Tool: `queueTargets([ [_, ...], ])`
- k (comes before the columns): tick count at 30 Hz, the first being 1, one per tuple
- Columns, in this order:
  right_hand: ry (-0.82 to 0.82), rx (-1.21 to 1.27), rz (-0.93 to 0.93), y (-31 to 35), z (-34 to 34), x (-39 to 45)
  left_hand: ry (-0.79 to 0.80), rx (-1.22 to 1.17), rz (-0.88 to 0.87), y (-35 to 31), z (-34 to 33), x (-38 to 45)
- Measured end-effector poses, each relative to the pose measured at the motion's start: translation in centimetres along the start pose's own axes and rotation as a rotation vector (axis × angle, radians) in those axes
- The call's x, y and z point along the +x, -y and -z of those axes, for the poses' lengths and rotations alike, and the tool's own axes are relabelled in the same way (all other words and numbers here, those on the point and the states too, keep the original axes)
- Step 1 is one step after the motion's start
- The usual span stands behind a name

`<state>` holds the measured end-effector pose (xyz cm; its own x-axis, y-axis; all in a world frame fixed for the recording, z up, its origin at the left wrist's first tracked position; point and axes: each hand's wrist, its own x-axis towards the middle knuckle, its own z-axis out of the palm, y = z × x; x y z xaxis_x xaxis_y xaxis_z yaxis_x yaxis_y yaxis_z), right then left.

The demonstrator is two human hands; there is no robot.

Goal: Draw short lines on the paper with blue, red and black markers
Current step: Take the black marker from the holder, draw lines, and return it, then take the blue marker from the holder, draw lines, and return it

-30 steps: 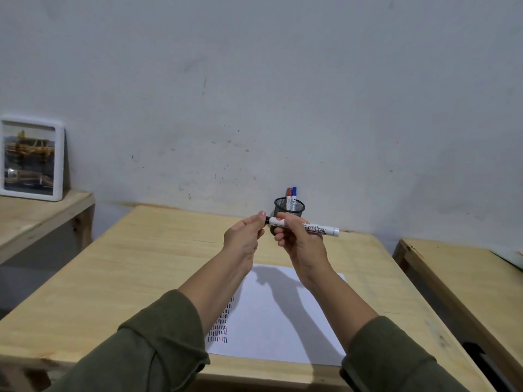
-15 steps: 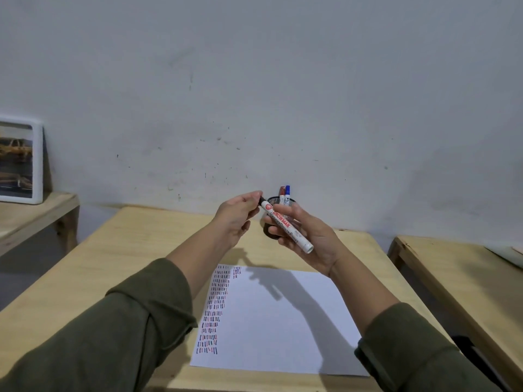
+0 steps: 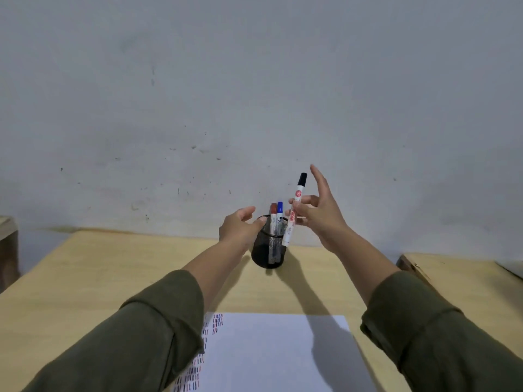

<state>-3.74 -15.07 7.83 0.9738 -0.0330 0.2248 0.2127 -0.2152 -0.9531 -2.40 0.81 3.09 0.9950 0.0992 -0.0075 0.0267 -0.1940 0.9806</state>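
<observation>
My right hand (image 3: pixel 318 215) pinches a black-capped white marker (image 3: pixel 294 209) between thumb and fingers, cap up, its lower end just right of the cup's rim. The index finger points straight up. A black mesh cup (image 3: pixel 268 250) stands near the table's far edge with a red marker (image 3: pixel 273 216) and a blue marker (image 3: pixel 279 215) upright in it. My left hand (image 3: pixel 239 226) reaches to the cup's left side, fingers loosely curved at its rim; whether it touches is unclear. The white paper (image 3: pixel 271 352) lies near me, short coloured lines down its left edge.
The wooden table (image 3: pixel 85 278) ends at a grey wall. A second wooden table (image 3: pixel 458 281) stands to the right across a narrow gap. Part of a low wooden shelf (image 3: pixel 7 244) shows at the far left.
Both hands moved forward from above the paper to the cup. The marker swung from slanted to nearly upright, cap on top. My left hand let go of the cap end.
</observation>
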Motion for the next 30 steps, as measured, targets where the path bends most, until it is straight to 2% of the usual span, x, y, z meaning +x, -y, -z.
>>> queueTargets([
  [5,-0.031,-0.212,0.076,-1.7,-1.1,3.8,0.016,0.088,0.0,1.6,-0.8,2.2],
  [12,-0.032,-0.23,0.103,-4.8,-2.3,6.0,0.031,0.076,-0.025,2.9,-0.9,3.3],
  [20,0.095,-0.416,0.107,-7.2,-2.9,6.4,0.044,0.039,-0.028,3.5,-1.5,3.6],
  [30,0.087,-0.531,0.208,-8.0,-3.8,6.7,0.051,0.004,-0.034,3.8,-1.5,4.0],
])
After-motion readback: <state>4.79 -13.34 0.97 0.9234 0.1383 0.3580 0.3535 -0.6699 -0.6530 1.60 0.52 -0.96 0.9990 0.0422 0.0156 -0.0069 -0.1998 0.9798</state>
